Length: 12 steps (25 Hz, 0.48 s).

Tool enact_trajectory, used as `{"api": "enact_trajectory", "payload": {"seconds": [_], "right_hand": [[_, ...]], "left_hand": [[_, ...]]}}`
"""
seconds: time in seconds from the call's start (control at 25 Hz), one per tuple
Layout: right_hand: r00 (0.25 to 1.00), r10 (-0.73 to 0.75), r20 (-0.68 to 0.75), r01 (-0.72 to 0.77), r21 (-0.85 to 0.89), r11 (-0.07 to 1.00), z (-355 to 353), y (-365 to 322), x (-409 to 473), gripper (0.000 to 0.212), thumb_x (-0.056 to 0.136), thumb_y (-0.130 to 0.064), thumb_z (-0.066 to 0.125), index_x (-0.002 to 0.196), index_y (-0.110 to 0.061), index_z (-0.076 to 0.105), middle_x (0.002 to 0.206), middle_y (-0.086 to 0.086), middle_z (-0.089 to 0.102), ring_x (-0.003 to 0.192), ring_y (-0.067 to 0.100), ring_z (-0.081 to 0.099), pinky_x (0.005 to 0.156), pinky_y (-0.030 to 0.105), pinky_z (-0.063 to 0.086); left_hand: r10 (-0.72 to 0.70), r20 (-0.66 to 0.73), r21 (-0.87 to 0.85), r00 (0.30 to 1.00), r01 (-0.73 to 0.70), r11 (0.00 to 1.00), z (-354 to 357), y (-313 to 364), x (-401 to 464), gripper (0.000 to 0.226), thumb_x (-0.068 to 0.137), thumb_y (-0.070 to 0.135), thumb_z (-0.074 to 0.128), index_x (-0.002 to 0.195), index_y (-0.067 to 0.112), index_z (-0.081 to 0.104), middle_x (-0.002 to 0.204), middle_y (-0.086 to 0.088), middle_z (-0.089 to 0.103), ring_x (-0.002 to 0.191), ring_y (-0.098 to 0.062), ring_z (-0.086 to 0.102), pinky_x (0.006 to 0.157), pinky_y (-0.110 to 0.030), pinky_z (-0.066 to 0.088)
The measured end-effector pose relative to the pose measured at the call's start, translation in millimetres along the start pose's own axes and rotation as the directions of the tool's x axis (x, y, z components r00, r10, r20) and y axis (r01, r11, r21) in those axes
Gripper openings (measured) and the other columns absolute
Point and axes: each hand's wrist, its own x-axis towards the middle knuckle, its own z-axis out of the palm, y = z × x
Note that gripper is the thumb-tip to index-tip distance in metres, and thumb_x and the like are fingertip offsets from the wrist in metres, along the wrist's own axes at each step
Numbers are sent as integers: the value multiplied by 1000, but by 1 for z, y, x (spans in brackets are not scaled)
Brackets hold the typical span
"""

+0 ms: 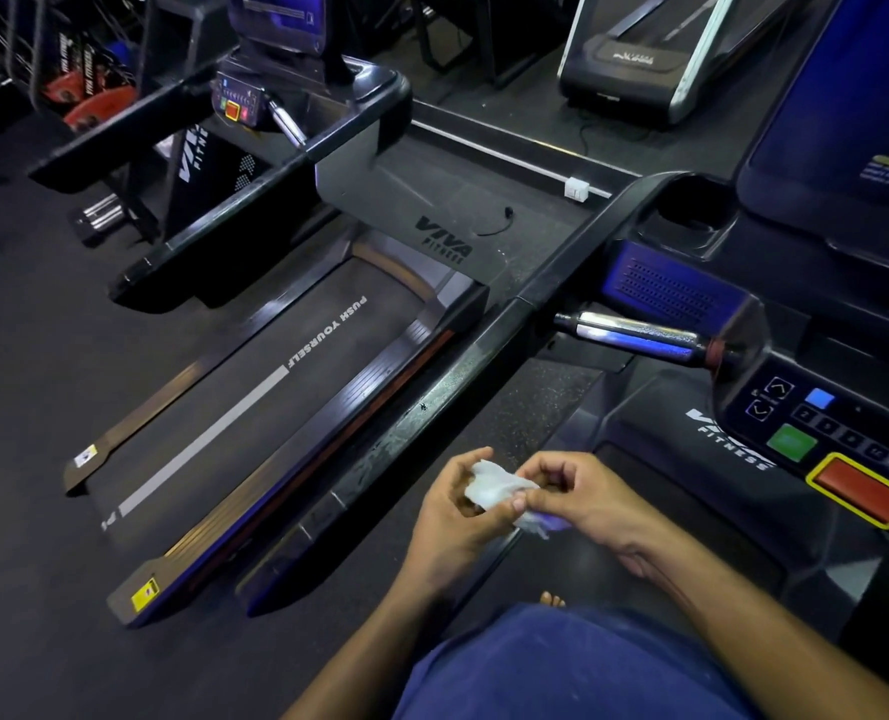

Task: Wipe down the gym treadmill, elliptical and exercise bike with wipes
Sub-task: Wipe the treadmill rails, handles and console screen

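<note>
A crumpled white wipe (494, 488) is held between both hands in front of my body. My left hand (458, 517) grips its left part with curled fingers and thumb. My right hand (577, 496) pinches its right end. They hover just right of the black side handrail (432, 407) of the treadmill I stand on, which shows wet streaks. Its console (847, 459) with red and green buttons is at the right, with a chrome grip (639, 335) beside it.
A second treadmill (255, 407) with a "PUSH YOURSELF" belt lies to the left, its console (239, 101) at the top. A third treadmill (634, 59) stands at the back. Weight plates (94, 106) and dark rubber floor (42, 407) are at the left.
</note>
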Motion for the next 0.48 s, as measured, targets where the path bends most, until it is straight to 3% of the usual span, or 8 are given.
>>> {"api": "enact_trajectory", "payload": {"seconds": [0.12, 0.24, 0.36, 0.44, 0.48], "right_hand": [[998, -25, -54, 25, -9, 1000, -2, 5, -1, 16, 89, -3, 71, 88, -19, 74, 81, -1, 71, 76, 9, 59, 71, 25, 47], [994, -56, -95, 54, -20, 998, 0, 5, -1, 25, 88, 7, 63, 81, -15, 74, 78, 0, 72, 73, 7, 61, 71, 25, 48], [987, -37, -157, 51, 82, 995, 3, 4, -1, 24, 90, 8, 62, 78, -7, 75, 92, 5, 77, 86, 15, 73, 76, 21, 54], [985, 8, -172, 16, 139, 990, 0, 7, 1, 24, 93, 7, 59, 83, -5, 77, 97, 5, 78, 92, 16, 74, 75, 19, 55], [984, 25, -177, 3, 155, 988, -3, 9, 3, 22, 93, 4, 60, 86, -6, 78, 97, 5, 78, 91, 15, 73, 73, 18, 54]], "left_hand": [[59, 4, 72, 998, -59, 996, -1, 2, 2, 60, 76, -3, 80, 129, 15, 60, 113, -12, 73, 100, -28, 71, 91, -46, 56], [153, 33, 246, 988, -156, 957, -3, 7, 0, 57, 81, -5, 78, 128, 23, 62, 100, 2, 70, 93, -17, 69, 88, -34, 56], [211, 115, 301, 971, -237, 924, -5, 14, -2, 58, 85, -8, 69, 133, 22, 58, 102, -3, 70, 100, -17, 69, 92, -30, 55], [259, 159, 435, 953, -303, 848, -11, 19, -2, 62, 84, -18, 56, 133, 20, 59, 107, -1, 71, 107, -14, 68, 96, -29, 54], [322, 185, 547, 928, -370, 751, -18, 21, -1, 62, 83, -19, 53, 132, 19, 60, 110, 3, 70, 110, -12, 66, 98, -29, 53]]}}
